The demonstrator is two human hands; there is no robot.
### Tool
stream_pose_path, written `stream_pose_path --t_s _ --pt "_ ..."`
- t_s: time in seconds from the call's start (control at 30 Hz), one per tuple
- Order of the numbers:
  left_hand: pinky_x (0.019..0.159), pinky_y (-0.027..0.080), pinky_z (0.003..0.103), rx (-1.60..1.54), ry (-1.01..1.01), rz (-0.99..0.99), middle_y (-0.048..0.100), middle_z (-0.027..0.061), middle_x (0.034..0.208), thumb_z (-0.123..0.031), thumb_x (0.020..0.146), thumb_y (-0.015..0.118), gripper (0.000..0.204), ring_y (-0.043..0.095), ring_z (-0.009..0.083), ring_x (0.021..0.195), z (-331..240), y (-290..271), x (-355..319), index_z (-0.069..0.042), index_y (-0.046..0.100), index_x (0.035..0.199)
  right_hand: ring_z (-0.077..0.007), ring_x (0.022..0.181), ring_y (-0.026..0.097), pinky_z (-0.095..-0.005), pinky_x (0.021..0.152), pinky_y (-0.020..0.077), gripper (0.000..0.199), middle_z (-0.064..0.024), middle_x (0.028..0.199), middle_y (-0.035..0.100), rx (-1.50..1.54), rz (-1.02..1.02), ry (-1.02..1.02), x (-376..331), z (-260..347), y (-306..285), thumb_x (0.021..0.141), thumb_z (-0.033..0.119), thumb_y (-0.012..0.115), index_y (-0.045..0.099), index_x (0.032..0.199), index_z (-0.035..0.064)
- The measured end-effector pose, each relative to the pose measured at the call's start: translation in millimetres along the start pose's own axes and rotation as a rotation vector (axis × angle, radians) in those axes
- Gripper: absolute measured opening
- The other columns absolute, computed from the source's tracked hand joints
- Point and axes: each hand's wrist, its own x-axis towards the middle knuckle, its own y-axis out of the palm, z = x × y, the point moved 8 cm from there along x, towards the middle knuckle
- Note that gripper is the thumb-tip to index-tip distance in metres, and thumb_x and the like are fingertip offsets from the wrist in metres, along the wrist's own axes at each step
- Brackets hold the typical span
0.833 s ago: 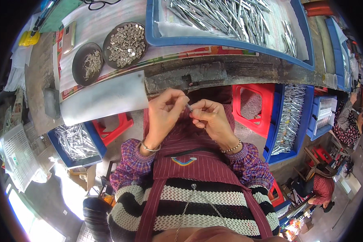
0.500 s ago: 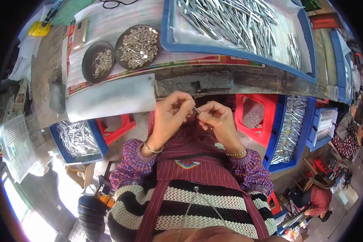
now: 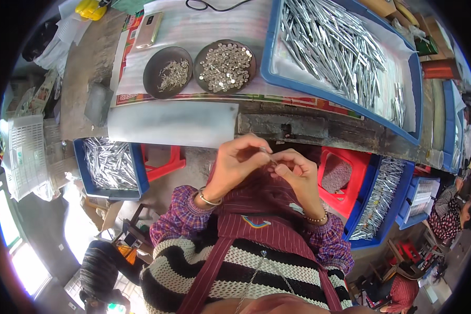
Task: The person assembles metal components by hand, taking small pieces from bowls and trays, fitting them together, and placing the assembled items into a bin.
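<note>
My left hand (image 3: pixel 240 163) and my right hand (image 3: pixel 300 177) meet in front of the bench edge, above my lap. Thumbs and fingertips of both are pinched together around a small thin metal piece (image 3: pixel 270 156), mostly hidden by the fingers. Beyond them on the bench stand two dark round bowls. In one bowl (image 3: pixel 150 87) lie thin metal pins (image 3: pixel 174 75); the other bowl (image 3: pixel 250 58) holds many small round metal pieces (image 3: pixel 225 68). At the far right a blue tray (image 3: pixel 345 108) carries a heap of long slender metal strips (image 3: pixel 329 47).
A pale sheet (image 3: pixel 172 123) covers the bench's front edge; a phone (image 3: pixel 149 30) lies behind the bowls. Below stand red stools (image 3: pixel 345 180), a blue bin of metal parts (image 3: pixel 110 165) at left and another blue bin (image 3: pixel 379 201) at right. Other people sit at far right.
The view has shifted, so bench and bowls appear further right and lower. My hands stay pinched together, with the fingers slightly turned; the metal piece shows less than before.
</note>
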Motion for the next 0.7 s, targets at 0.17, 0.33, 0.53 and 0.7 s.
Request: stream_pose_path --t_s 0.17,0.33,0.53,0.7 --pt "0.076 0.048 0.030 -0.144 0.133 -0.149 0.062 0.0114 0.086 -0.004 0.084 0.058 0.011 0.060 0.0189 0.082 -28 -33 -5 0.001 0.057 0.093 -0.0163 0.076 0.061 -0.0241 0.059 0.0483 0.020 -0.0074 0.088 0.059 -0.805 0.107 -0.458 10 55 37 0.076 -0.003 0.060 0.061 0.096 0.0004" --pt "0.069 0.047 0.025 -0.055 0.176 -0.198 0.062 0.0100 0.085 -0.004 0.083 0.059 0.011 0.059 0.0157 0.078 -32 -59 -14 0.002 0.058 0.092 -0.0239 0.071 0.060 -0.0316 0.059 0.0476 0.025 -0.0090 0.089 0.056 -1.166 0.085 -0.841 48 84 83 0.072 -0.002 0.061 0.061 0.097 0.0027" --pt "0.055 0.042 0.018 0.145 0.097 -0.281 0.059 0.0072 0.079 -0.010 0.083 0.062 0.015 0.054 0.0091 0.065 -27 -71 -19 0.001 0.057 0.093 -0.0267 0.062 0.058 -0.0352 0.054 0.0471 0.026 -0.0068 0.086 0.053 -1.449 -0.063 -0.888 84 73 101 0.072 0.002 0.060 0.061 0.098 0.0047" --pt "0.054 0.042 0.017 0.055 0.076 -0.333 0.060 0.0066 0.078 -0.003 0.084 0.058 0.013 0.053 0.0071 0.063 -23 -73 -11 0.002 0.056 0.096 -0.0246 0.055 0.057 -0.0335 0.049 0.0473 0.028 -0.0035 0.087 0.052 -1.479 -0.052 -0.976 88 71 98 0.072 0.002 0.059 0.059 0.099 0.0053"
